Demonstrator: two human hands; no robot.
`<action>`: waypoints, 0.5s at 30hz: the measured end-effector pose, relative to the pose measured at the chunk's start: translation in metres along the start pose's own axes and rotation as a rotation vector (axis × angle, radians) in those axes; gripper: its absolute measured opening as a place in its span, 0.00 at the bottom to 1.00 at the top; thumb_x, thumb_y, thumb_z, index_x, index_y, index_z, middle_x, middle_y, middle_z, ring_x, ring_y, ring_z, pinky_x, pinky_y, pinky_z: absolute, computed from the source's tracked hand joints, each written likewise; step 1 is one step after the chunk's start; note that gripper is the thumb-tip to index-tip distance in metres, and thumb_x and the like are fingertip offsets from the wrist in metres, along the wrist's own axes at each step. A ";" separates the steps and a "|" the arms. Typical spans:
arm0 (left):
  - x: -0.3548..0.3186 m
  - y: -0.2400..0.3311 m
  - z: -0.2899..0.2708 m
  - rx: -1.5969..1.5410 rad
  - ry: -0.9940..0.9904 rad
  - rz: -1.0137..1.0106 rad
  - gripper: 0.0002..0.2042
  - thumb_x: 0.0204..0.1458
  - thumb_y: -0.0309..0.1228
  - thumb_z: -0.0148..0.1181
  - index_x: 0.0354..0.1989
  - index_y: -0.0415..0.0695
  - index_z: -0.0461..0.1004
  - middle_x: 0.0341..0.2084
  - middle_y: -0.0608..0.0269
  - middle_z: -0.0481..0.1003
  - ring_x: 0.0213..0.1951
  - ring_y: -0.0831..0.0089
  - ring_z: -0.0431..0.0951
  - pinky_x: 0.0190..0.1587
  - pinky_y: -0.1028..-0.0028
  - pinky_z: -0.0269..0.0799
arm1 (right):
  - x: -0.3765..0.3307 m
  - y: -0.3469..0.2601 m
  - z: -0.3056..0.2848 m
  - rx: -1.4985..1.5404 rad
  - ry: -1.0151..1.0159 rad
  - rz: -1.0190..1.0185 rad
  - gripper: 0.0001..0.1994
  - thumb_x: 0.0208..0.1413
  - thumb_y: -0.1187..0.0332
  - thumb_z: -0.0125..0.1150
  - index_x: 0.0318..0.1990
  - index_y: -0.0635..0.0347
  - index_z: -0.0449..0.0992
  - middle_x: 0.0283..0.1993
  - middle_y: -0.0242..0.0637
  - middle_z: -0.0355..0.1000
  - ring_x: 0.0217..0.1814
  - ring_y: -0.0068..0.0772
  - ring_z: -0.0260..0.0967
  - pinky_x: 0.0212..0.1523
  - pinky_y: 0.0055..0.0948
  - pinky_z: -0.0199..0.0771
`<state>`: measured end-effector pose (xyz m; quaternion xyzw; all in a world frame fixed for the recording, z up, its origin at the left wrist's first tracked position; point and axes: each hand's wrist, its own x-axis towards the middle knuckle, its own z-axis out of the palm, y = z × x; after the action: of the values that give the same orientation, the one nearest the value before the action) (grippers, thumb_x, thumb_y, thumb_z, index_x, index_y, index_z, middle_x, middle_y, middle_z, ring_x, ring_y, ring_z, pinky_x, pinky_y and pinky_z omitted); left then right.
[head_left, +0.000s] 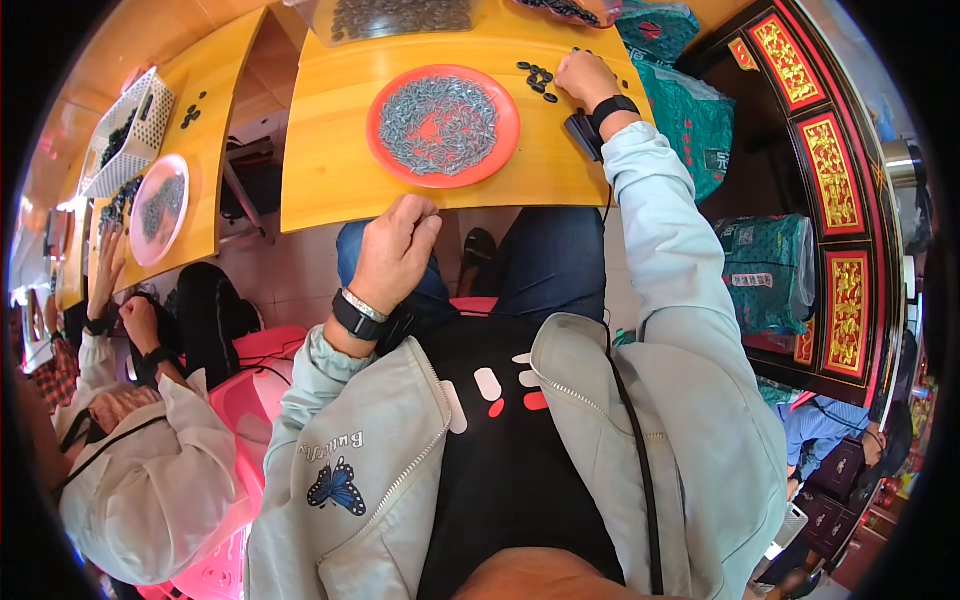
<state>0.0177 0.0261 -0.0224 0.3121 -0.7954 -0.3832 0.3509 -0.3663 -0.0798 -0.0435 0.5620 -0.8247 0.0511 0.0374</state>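
My left hand point(396, 250) is closed at the table's near edge, thumb pressed against the curled fingers; whatever it may hold is hidden. At the right of the table my right hand point(586, 78) rests with bent fingers among small black oval pieces point(541, 76). Its fingertips are mostly out of sight, so what they grip does not show. Between the hands, further in, lies a red round plate point(509, 125) spread with many small grey metal screws point(437, 112). A few more black pieces sit just beyond my right fingers.
A clear bin of dark pieces point(400, 18) stands at the table's far side. Green bags point(690, 125) crowd the right edge, beside a carved dark cabinet point(815, 130). On the left, a co-worker point(150, 480) sits at another table with a pink plate point(178, 225) and white basket point(150, 130).
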 end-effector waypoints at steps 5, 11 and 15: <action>-0.001 -0.002 -0.001 0.004 0.001 0.003 0.05 0.49 0.25 0.53 0.32 0.38 0.67 0.25 0.48 0.71 0.29 0.50 0.73 0.31 0.66 0.69 | 0.006 0.002 0.002 0.015 -0.112 -0.056 0.12 0.47 0.68 0.51 0.36 0.63 0.78 0.40 0.54 0.72 0.42 0.54 0.71 0.42 0.43 0.71; -0.001 -0.002 0.000 -0.005 0.005 0.000 0.04 0.49 0.24 0.53 0.32 0.37 0.68 0.24 0.51 0.71 0.27 0.56 0.72 0.31 0.69 0.68 | -0.006 -0.001 -0.035 0.588 -0.215 0.041 0.06 0.48 0.70 0.59 0.35 0.57 0.76 0.24 0.33 0.72 0.29 0.26 0.71 0.31 0.25 0.71; -0.002 -0.003 -0.001 -0.070 -0.012 -0.051 0.05 0.49 0.25 0.53 0.32 0.38 0.67 0.25 0.49 0.71 0.28 0.52 0.73 0.31 0.66 0.68 | -0.038 -0.028 -0.071 1.039 -0.366 -0.121 0.08 0.51 0.71 0.58 0.40 0.60 0.74 0.26 0.26 0.70 0.29 0.14 0.67 0.32 0.15 0.69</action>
<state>0.0204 0.0252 -0.0247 0.3173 -0.7754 -0.4215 0.3469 -0.3263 -0.0458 0.0232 0.5525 -0.6505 0.3503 -0.3859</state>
